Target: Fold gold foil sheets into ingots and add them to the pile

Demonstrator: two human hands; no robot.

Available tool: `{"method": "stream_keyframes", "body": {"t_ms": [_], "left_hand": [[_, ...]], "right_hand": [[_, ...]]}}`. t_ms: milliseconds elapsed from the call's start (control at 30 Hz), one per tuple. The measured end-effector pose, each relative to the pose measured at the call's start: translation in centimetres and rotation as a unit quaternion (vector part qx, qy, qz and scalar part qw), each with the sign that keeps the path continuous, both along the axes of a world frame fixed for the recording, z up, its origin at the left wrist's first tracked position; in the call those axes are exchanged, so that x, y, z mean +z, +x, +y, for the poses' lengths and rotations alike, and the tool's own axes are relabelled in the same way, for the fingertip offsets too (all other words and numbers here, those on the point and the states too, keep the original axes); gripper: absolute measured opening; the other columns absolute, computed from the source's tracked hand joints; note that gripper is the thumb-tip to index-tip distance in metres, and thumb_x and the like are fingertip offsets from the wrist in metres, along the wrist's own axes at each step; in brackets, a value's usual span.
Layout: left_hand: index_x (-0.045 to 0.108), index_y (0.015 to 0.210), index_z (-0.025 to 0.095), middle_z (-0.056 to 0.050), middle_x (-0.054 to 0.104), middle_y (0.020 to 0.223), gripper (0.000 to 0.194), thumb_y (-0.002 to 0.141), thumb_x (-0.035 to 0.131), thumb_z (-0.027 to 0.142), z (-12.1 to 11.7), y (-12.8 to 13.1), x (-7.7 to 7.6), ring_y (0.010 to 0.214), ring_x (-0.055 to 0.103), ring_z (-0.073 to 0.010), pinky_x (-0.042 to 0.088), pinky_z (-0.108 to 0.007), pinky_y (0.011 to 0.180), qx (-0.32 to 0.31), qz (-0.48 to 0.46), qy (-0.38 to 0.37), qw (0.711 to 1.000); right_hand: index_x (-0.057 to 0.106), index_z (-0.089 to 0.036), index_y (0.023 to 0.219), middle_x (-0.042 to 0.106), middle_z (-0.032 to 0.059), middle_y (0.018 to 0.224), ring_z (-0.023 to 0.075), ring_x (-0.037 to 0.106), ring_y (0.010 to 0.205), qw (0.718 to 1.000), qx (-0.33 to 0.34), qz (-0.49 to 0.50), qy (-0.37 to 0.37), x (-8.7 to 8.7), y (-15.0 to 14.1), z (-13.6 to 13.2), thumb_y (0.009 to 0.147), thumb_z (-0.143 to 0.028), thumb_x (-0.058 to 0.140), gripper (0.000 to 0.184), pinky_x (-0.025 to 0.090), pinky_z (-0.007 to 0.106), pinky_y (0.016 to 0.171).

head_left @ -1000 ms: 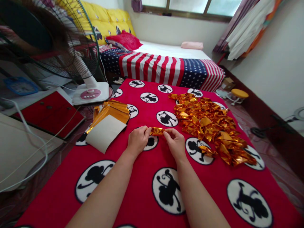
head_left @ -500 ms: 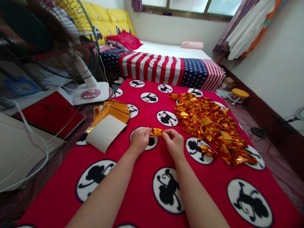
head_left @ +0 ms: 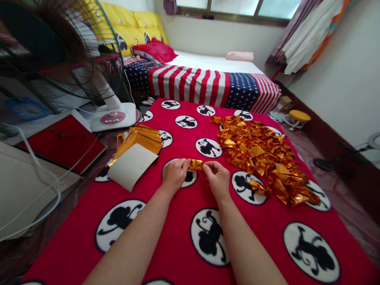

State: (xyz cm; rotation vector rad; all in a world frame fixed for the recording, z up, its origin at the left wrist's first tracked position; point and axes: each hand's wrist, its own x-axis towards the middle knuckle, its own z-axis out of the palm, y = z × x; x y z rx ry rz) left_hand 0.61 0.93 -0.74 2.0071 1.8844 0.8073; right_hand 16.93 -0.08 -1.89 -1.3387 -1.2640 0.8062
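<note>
Between my two hands is a small folded piece of gold foil paper (head_left: 196, 164), held over a red cloth (head_left: 166, 245) with monkey prints. My left hand (head_left: 175, 173) pinches its left end, and my right hand (head_left: 217, 176) pinches the right end with thumb and fingers. To the right lies a heap of folded gold foil pieces (head_left: 258, 152), with one loose foil piece (head_left: 259, 188) on the near side of it. At left is a stack of flat gold foil sheets (head_left: 142, 139), topped by a sheet (head_left: 133, 166) with its pale side up.
A fan (head_left: 114, 114) stands at the left beside a red box (head_left: 63, 144). Beyond the cloth is a bed with a striped and starred cover (head_left: 190, 85). A yellow-topped stool (head_left: 299, 115) stands on the floor at right.
Both hands keep hold of the foil piece in nearly the same place. The view has shifted very slightly; the heap and the stack look the same.
</note>
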Motion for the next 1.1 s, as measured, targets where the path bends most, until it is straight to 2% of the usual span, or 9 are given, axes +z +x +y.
{"method": "stream_keyframes", "body": {"t_ms": [167,267,367,533,667,833,933,1033,1100], "left_hand": [[0.065,0.104,0.023,-0.003,0.072,0.083,0.036,0.095,0.044,0.051,0.5,-0.2,-0.1,0.075,0.064,-0.0178,0.033,-0.025,0.061,0.035,-0.081,0.002,0.996],[0.064,0.108,0.022,-0.004,0.073,0.085,0.035,0.094,0.046,0.05,0.6,-0.2,-0.2,0.075,0.065,-0.0174,0.038,-0.024,0.063,0.032,-0.111,0.002,0.993],[0.065,0.107,0.022,-0.003,0.073,0.083,0.03,0.092,0.051,0.045,0.6,-0.2,-0.3,0.073,0.065,-0.0169,0.039,-0.024,0.063,0.031,-0.115,-0.001,0.993],[0.066,0.105,0.023,-0.002,0.073,0.081,0.024,0.088,0.058,0.039,0.6,-0.2,-0.5,0.072,0.065,-0.0171,0.04,-0.025,0.063,0.037,-0.106,-0.007,0.994],[0.066,0.103,0.023,-0.003,0.074,0.083,0.022,0.088,0.058,0.037,0.6,-0.2,-0.5,0.075,0.066,-0.0177,0.041,-0.025,0.066,0.04,-0.097,-0.013,0.994],[0.066,0.108,0.026,-0.004,0.075,0.084,0.031,0.089,0.056,0.048,1.2,0.5,0.1,0.079,0.067,-0.0216,0.035,-0.027,0.062,0.044,-0.032,-0.031,0.998],[0.067,0.1,0.024,-0.005,0.073,0.083,0.034,0.093,0.047,0.051,1.9,1.5,0.6,0.075,0.065,-0.0202,0.031,-0.026,0.06,0.01,-0.01,-0.016,1.0],[0.066,0.079,0.021,-0.006,0.071,0.079,0.04,0.097,0.039,0.044,2.3,2.3,0.6,0.072,0.061,-0.0179,0.027,-0.027,0.059,-0.027,-0.006,0.003,1.0],[0.063,0.069,0.02,-0.005,0.069,0.074,0.041,0.096,0.04,0.041,2.3,2.5,0.4,0.068,0.058,-0.0166,0.025,-0.027,0.059,-0.034,-0.014,0.007,0.999]], "right_hand": [[0.068,-0.018,0.091,0.07,0.0061,0.083,0.0176,0.062,0.068,0.994,-0.105,-0.028,0.02,-0.7,0.6,1.0,0.085,-0.039,0.06,0.024,0.049,0.029,0.063],[0.065,-0.017,0.104,0.07,0.009,0.095,0.0182,0.064,0.07,0.992,-0.125,-0.009,0.022,-1.1,1.0,1.3,0.083,-0.036,0.059,0.029,0.052,0.031,0.065],[0.06,-0.016,0.108,0.068,0.0098,0.098,0.018,0.066,0.069,0.991,-0.125,0.043,0.012,-1.3,1.2,1.2,0.081,-0.031,0.059,0.032,0.055,0.032,0.065],[0.057,-0.016,0.106,0.066,0.0104,0.102,0.0171,0.067,0.067,0.987,-0.14,0.076,0.01,-1.5,1.6,1.0,0.077,-0.029,0.06,0.032,0.056,0.031,0.062],[0.06,-0.016,0.105,0.067,0.009,0.096,0.0156,0.063,0.062,0.987,-0.16,0.015,0.017,-2.0,2.0,1.2,0.076,-0.031,0.063,0.033,0.054,0.03,0.06],[0.068,-0.018,0.084,0.069,0.0066,0.078,0.0187,0.062,0.067,0.989,-0.137,-0.052,0.01,-1.7,1.8,1.4,0.081,-0.036,0.059,0.021,0.05,0.03,0.062],[0.068,-0.019,0.077,0.068,0.0043,0.071,0.0183,0.061,0.064,0.99,-0.124,-0.06,0.015,-1.1,1.5,1.2,0.08,-0.035,0.06,0.018,0.047,0.028,0.061],[0.065,-0.019,0.073,0.066,0.0018,0.065,0.0171,0.059,0.06,0.992,-0.117,-0.045,0.016,-0.8,1.5,1.0,0.079,-0.035,0.061,0.017,0.045,0.027,0.058],[0.064,-0.02,0.073,0.065,0.0011,0.065,0.0164,0.058,0.06,0.993,-0.113,-0.024,0.015,-0.8,1.5,1.1,0.08,-0.036,0.061,0.018,0.044,0.026,0.057]]}}
